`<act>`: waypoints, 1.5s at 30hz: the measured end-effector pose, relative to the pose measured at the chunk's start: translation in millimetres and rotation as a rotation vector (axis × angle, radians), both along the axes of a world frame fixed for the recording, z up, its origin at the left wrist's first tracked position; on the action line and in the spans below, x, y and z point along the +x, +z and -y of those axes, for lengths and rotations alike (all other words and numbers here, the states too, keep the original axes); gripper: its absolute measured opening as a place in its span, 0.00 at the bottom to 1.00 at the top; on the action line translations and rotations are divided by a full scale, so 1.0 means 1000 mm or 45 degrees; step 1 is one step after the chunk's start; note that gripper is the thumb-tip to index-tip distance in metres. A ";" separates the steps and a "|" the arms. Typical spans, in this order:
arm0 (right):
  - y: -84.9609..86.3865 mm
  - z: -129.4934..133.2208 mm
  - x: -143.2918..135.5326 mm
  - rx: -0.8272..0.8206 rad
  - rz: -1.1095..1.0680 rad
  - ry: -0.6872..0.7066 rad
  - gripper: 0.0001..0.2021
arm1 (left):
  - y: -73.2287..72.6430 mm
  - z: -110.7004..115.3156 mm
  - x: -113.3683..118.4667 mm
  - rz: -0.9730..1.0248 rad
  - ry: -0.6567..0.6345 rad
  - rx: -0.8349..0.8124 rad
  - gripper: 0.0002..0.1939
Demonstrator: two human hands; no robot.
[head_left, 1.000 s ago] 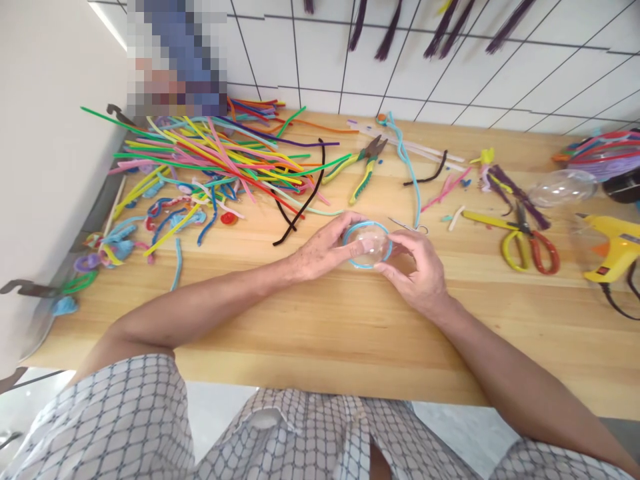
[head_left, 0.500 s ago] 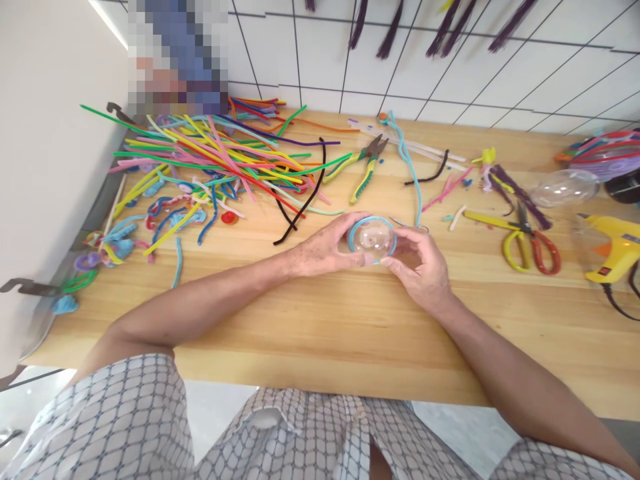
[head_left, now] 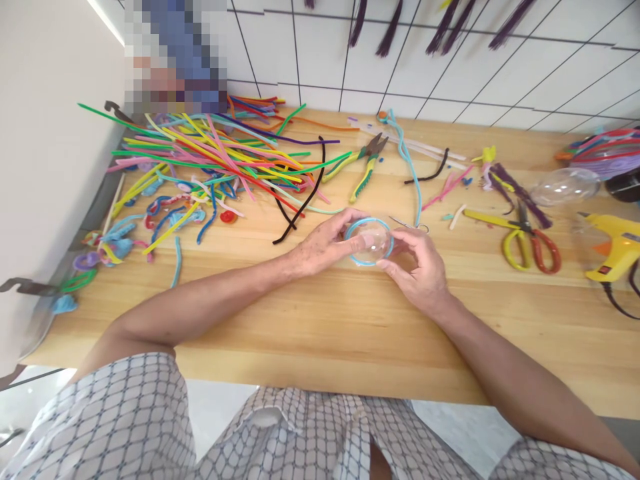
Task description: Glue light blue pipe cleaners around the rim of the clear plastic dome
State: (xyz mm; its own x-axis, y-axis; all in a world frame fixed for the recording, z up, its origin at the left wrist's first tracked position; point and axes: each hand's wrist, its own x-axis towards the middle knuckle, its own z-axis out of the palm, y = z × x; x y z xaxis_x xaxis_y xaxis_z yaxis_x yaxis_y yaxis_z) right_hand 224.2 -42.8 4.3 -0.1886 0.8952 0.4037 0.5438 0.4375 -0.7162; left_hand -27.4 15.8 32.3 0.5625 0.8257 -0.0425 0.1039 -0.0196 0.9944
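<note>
Between my two hands, just above the wooden table [head_left: 320,320], is a clear plastic ball [head_left: 376,251] with a light blue pipe cleaner [head_left: 369,264] ringed around it. My left hand [head_left: 333,245] grips the ball from the left, its thumb lying across the clear surface. On the right side, my right hand [head_left: 419,263] pinches the ring's edge between thumb and fingers. Just beyond the right fingers lie small scissors or a thin metal tool [head_left: 423,228], partly hidden. A long light blue pipe cleaner [head_left: 414,177] stretches away behind them.
Colourful pipe cleaners [head_left: 215,153] pile up at the left. Green-and-yellow pliers [head_left: 367,167] lie at the back. Scissors [head_left: 525,237], a yellow glue gun [head_left: 617,247] and another clear plastic piece [head_left: 567,187] are at the right. A pixelated patch [head_left: 175,53] covers the upper left.
My left thumb has moved from the ball's lower edge up across its face. The ball and ring have shifted slightly left; both hands still hold them.
</note>
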 end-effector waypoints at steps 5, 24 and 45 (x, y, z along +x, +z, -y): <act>0.000 0.000 0.000 0.058 0.009 0.019 0.24 | -0.003 -0.002 -0.002 -0.010 -0.009 0.027 0.28; 0.001 0.002 0.007 0.095 0.057 0.055 0.24 | 0.000 -0.004 -0.005 0.083 0.040 0.053 0.30; -0.010 -0.002 0.005 0.064 -0.047 0.014 0.26 | -0.018 -0.019 -0.009 0.223 -0.032 -0.105 0.38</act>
State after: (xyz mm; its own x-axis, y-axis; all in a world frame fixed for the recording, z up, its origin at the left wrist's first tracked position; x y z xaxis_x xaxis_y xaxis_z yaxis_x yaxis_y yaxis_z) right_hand 229.3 -40.4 -5.5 -0.1826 0.8714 0.4553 0.5119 0.4796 -0.7127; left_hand -35.9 34.5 14.6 0.5878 0.8090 -0.0091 -0.0706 0.0625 0.9955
